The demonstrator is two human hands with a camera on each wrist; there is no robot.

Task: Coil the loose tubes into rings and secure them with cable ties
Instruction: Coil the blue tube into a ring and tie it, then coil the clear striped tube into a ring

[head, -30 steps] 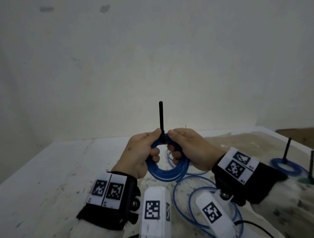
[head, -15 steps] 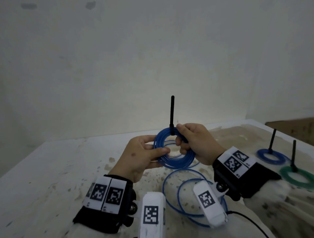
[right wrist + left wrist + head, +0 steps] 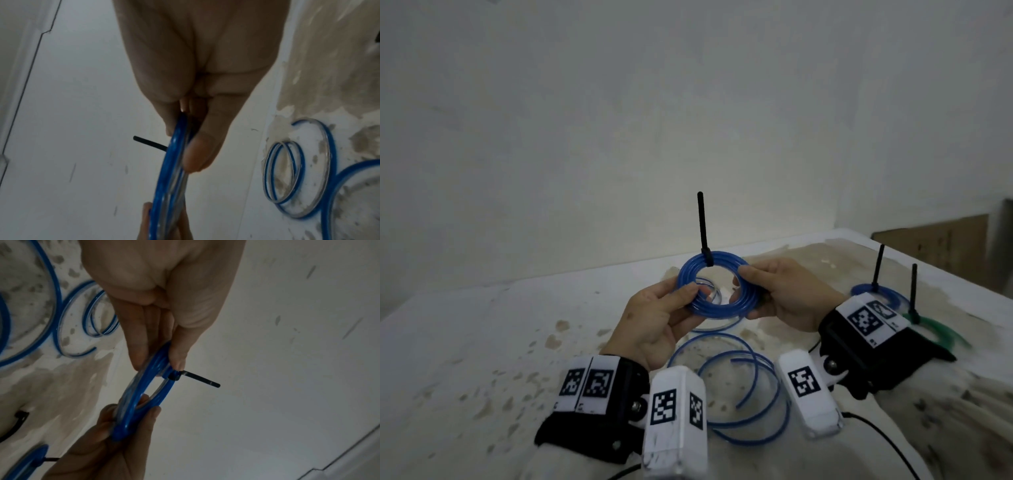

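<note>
A blue tube coil point(image 3: 719, 307) bound by a black cable tie point(image 3: 702, 226) is held upright above the table, its ring facing me and the tie's tail pointing straight up. My left hand point(image 3: 693, 291) pinches the ring's lower left between thumb and fingers. On the right side my right hand point(image 3: 748, 277) pinches it. The left wrist view shows the coil point(image 3: 131, 402) edge-on, the tie tail point(image 3: 201, 380) sticking out sideways. In the right wrist view the thumb presses the coil point(image 3: 170, 170) next to the tie point(image 3: 150, 142).
Loose blue tubes point(image 3: 714, 335) lie in wide loops on the stained white table point(image 3: 482, 342) under my hands. At the right lie a tied blue coil point(image 3: 859, 291) and a tied green coil point(image 3: 941, 329). A brown box point(image 3: 935, 240) stands beyond the table's right edge. A wall is close behind.
The coil has turned from edge-on to face me and risen slightly. My right hand slid from the tie at the top to the ring's right side; my left now pinches the lower left.
</note>
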